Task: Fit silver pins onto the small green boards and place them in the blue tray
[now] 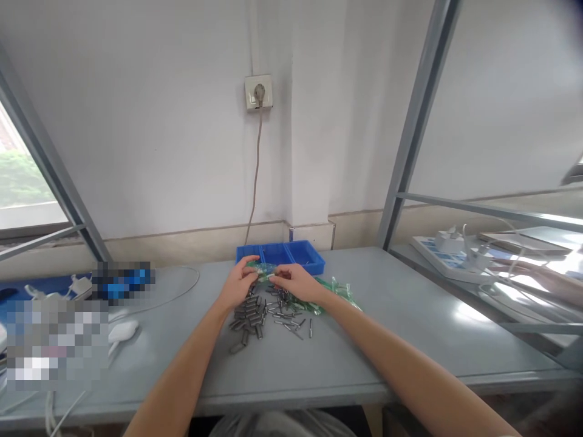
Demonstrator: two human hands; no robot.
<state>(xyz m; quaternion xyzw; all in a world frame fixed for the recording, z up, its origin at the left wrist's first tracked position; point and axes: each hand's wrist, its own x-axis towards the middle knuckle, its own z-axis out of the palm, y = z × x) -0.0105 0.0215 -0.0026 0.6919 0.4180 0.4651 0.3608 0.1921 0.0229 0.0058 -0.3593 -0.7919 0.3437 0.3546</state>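
Note:
Over a heap of small metal parts, my left hand [237,284] and my right hand [298,283] pinch a clear, green-tinted plastic bag [264,269] between them. Short grey metal cylinders [249,315] lie below my left hand, with one apart toward the table's front. Thin metal pins [286,318] are scattered to their right. Beside my right wrist, more green-tinted plastic bags [334,288] lie on the table, partly covered by my forearm. Just behind my hands stands a blue divided tray [314,258]; its compartments' contents are mostly hidden or too small to make out.
White chargers [122,331] and cables lie at the left on the grey table [410,328], near a blurred-out area. A plugged-in wall socket [259,93] has a cord running down behind the tray. Metal frame posts [414,121] rise at both sides. Another person's hand [537,276] shows at far right.

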